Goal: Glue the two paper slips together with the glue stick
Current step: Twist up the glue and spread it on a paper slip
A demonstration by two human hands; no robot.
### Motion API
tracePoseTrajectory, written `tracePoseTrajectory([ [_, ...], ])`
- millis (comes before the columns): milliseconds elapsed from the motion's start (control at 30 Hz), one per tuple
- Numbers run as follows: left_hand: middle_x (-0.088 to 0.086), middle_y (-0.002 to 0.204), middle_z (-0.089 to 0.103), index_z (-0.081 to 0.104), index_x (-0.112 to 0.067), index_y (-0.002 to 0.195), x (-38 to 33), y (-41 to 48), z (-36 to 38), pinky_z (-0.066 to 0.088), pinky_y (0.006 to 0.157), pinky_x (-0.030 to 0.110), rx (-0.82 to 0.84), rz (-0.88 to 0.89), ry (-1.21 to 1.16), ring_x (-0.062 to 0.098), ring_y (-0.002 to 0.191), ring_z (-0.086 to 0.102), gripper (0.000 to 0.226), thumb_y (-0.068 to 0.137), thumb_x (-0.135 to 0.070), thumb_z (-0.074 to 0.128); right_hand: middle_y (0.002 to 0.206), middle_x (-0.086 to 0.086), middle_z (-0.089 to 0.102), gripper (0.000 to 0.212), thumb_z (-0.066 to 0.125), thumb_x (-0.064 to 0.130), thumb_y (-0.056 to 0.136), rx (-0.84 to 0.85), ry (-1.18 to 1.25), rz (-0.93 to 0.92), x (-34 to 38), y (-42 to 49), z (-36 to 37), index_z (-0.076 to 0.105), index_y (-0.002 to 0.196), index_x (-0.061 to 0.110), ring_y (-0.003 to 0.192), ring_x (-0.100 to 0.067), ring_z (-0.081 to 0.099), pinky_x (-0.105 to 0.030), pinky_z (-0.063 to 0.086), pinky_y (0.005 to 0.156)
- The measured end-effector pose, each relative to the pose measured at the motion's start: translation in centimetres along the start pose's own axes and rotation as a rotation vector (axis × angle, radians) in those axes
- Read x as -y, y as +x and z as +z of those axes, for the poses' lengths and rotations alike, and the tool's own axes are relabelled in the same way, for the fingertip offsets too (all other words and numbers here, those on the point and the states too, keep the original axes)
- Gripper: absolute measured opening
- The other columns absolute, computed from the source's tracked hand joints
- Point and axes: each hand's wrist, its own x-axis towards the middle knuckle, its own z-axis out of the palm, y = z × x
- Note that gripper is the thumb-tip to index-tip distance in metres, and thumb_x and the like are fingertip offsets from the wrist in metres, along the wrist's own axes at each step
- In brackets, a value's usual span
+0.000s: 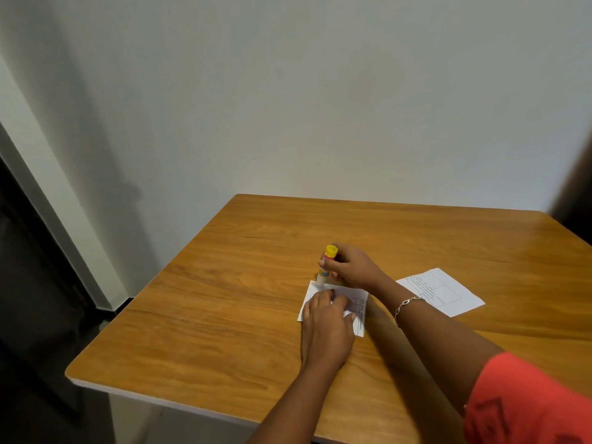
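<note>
A white printed paper slip lies flat on the wooden table. My left hand rests on top of it, fingers spread, and covers most of it. My right hand grips a glue stick with a yellow end pointing up. The stick's lower tip touches the far left corner of the slip. A second white slip with printed lines lies on the table to the right, behind my right forearm, untouched.
The table stands against a plain white wall. Its left and near edges are rounded, with a dark floor below to the left. A silver bracelet sits on my right wrist.
</note>
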Motion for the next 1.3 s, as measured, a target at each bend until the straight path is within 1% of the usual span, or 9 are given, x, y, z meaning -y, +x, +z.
tracePoseTrajectory([
  [100, 0.002, 0.119, 0.057, 0.060, -0.017, 0.106, 0.0, 0.1, 0.1, 0.033, 0.102, 0.033, -0.014, 0.005, -0.013, 0.020, 0.119, 0.045, 0.019, 0.089, -0.025, 0.055, 0.064, 0.003, 0.056, 0.014, 0.060, 0.018, 0.087, 0.002, 0.023, 0.011, -0.1, -0.3, -0.4, 0.057, 0.085, 0.005, 0.055, -0.008, 0.052, -0.018, 0.042, 0.054],
  [200, 0.005, 0.123, 0.056, 0.060, -0.016, 0.110, 0.0, 0.0, 0.1, 0.032, 0.103, 0.034, -0.018, 0.004, -0.015, 0.022, 0.122, 0.044, 0.023, 0.089, -0.023, 0.056, 0.062, 0.003, 0.055, 0.013, 0.060, 0.018, 0.086, -0.006, 0.036, 0.021, -0.2, -0.8, -0.8, 0.055, 0.083, 0.006, 0.054, -0.008, 0.051, -0.013, 0.041, 0.050],
  [333, 0.003, 0.125, 0.054, 0.059, -0.017, 0.110, 0.1, 0.0, 0.1, 0.031, 0.105, 0.034, -0.008, -0.002, -0.027, 0.021, 0.124, 0.042, 0.022, 0.089, -0.024, 0.055, 0.062, 0.002, 0.055, 0.013, 0.060, 0.017, 0.087, -0.016, 0.042, 0.029, -0.5, -1.5, -1.6, 0.055, 0.082, 0.006, 0.054, -0.010, 0.051, -0.013, 0.041, 0.049],
  [400, 0.001, 0.128, 0.052, 0.058, -0.020, 0.111, 0.2, 0.1, 0.1, 0.030, 0.106, 0.033, 0.001, -0.004, -0.018, 0.018, 0.125, 0.040, 0.022, 0.090, -0.026, 0.054, 0.063, 0.001, 0.055, 0.012, 0.060, 0.016, 0.087, -0.023, 0.046, 0.031, -0.6, -1.9, -2.0, 0.056, 0.082, 0.006, 0.055, -0.011, 0.051, -0.010, 0.041, 0.048],
  [500, 0.002, 0.127, 0.052, 0.058, -0.019, 0.111, 0.2, 0.2, 0.2, 0.032, 0.105, 0.033, 0.013, -0.009, -0.011, 0.019, 0.124, 0.041, 0.022, 0.090, -0.026, 0.053, 0.061, 0.001, 0.054, 0.010, 0.060, 0.013, 0.087, -0.033, 0.064, 0.045, -0.7, -2.5, -2.6, 0.055, 0.082, 0.005, 0.054, -0.010, 0.050, -0.007, 0.039, 0.046],
  [733, 0.002, 0.127, 0.053, 0.060, -0.019, 0.111, 0.3, 0.1, 0.3, 0.032, 0.103, 0.032, 0.002, -0.011, -0.025, 0.019, 0.123, 0.042, 0.023, 0.090, -0.026, 0.054, 0.061, 0.001, 0.055, 0.013, 0.060, 0.014, 0.087, -0.047, 0.042, 0.065, -1.3, -3.7, -3.7, 0.054, 0.075, 0.012, 0.057, -0.012, 0.051, -0.008, 0.041, 0.047],
  [900, 0.003, 0.128, 0.053, 0.060, -0.018, 0.112, 0.2, 0.2, 0.2, 0.033, 0.103, 0.033, 0.006, -0.014, -0.017, 0.019, 0.123, 0.042, 0.023, 0.090, -0.026, 0.054, 0.060, 0.003, 0.055, 0.011, 0.059, 0.013, 0.087, -0.060, 0.079, 0.080, -1.7, -4.5, -4.5, 0.055, 0.077, 0.011, 0.055, -0.012, 0.050, -0.009, 0.041, 0.047],
  [1100, 0.001, 0.129, 0.052, 0.058, -0.021, 0.114, 0.2, 0.2, 0.3, 0.033, 0.103, 0.032, 0.012, -0.022, -0.007, 0.017, 0.123, 0.041, 0.025, 0.090, -0.027, 0.053, 0.059, -0.001, 0.056, 0.009, 0.060, 0.015, 0.087, -0.073, 0.078, 0.090, -2.4, -5.0, -5.2, 0.058, 0.080, 0.008, 0.053, -0.015, 0.051, -0.022, 0.042, 0.054],
  [1300, 0.001, 0.129, 0.052, 0.058, -0.021, 0.114, 0.2, 0.2, 0.2, 0.033, 0.103, 0.032, 0.014, -0.016, 0.004, 0.017, 0.123, 0.041, 0.025, 0.091, -0.028, 0.052, 0.060, 0.000, 0.056, 0.008, 0.059, 0.015, 0.087, -0.092, 0.095, 0.082, -2.3, -5.3, -5.0, 0.058, 0.082, 0.009, 0.054, -0.014, 0.051, -0.021, 0.042, 0.054],
])
